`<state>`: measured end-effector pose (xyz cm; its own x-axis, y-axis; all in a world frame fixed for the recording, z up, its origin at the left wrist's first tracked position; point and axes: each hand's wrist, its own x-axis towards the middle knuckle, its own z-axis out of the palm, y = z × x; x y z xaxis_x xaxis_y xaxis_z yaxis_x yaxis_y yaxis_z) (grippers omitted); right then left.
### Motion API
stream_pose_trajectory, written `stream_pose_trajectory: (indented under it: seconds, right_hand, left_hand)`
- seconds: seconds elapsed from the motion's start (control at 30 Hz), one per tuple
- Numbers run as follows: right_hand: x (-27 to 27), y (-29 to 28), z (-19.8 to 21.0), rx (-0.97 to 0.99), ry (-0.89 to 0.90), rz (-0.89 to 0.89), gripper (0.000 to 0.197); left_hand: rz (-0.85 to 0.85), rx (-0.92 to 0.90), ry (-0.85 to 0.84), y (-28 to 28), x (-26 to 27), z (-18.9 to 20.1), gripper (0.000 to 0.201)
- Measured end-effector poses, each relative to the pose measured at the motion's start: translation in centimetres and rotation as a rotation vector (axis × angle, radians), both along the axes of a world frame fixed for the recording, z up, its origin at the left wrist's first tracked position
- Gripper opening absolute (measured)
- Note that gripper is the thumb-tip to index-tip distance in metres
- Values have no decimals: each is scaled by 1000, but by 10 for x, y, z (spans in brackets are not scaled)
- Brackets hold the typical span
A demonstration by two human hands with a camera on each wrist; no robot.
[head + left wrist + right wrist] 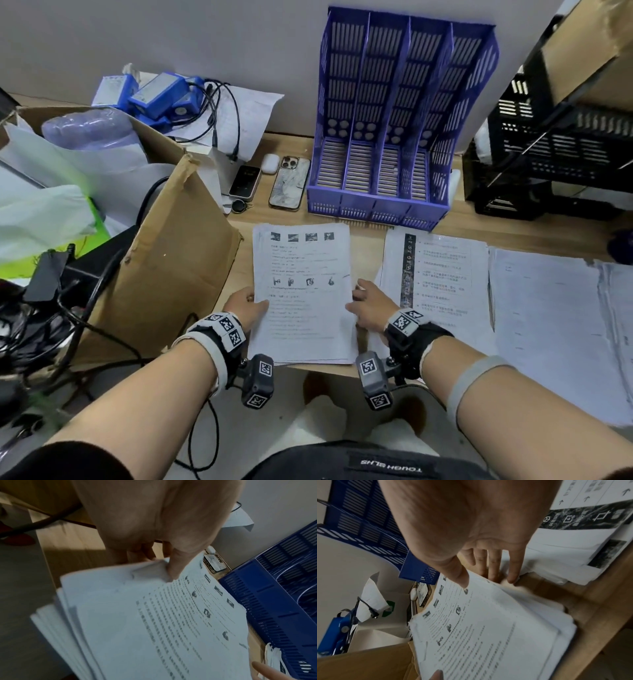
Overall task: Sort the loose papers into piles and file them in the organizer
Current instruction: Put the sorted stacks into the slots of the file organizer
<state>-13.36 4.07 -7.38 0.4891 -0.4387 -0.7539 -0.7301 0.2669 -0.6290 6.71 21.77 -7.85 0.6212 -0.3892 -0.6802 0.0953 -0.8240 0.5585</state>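
A stack of printed sheets (303,294) with small pictures and text lines lies at the table's front edge, between my hands. My left hand (245,306) grips its left edge, thumb (175,563) on top and fingers beneath the sheets (137,622). My right hand (370,306) holds the right edge, thumb (458,577) on the top sheet (488,628) and fingers (494,566) stretched down past the edge. The blue slotted organizer (394,120) stands behind, its compartments empty. Two other piles lie to the right: one with a dark strip (438,281), one plain (555,325).
An open cardboard box (164,267) full of bags and cables crowds the left. Two phones (289,183) and an earbud case (270,162) lie left of the organizer. A black crate (555,154) stands at the back right. Bare wood (479,226) shows in front of the organizer.
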Motion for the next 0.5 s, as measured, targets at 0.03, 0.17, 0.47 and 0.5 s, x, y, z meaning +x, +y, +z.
stream_pose_trajectory:
  seconds: [0.03, 0.17, 0.47, 0.5]
  right_hand:
    - [-1, 0, 0, 10, 20, -8, 78]
    - [-1, 3, 0, 26, 23, -29, 45]
    - [-2, 16, 15, 3, 38, -27, 33]
    - [-3, 16, 15, -3, 58, -13, 34]
  left_hand:
    - [-10, -10, 11, -1, -1, 1, 32]
    - [-40, 1, -26, -11, -4, 7, 30]
    - [-91, -46, -116, -27, -6, 7, 31]
    - [-82, -69, -101, -27, -5, 6, 34]
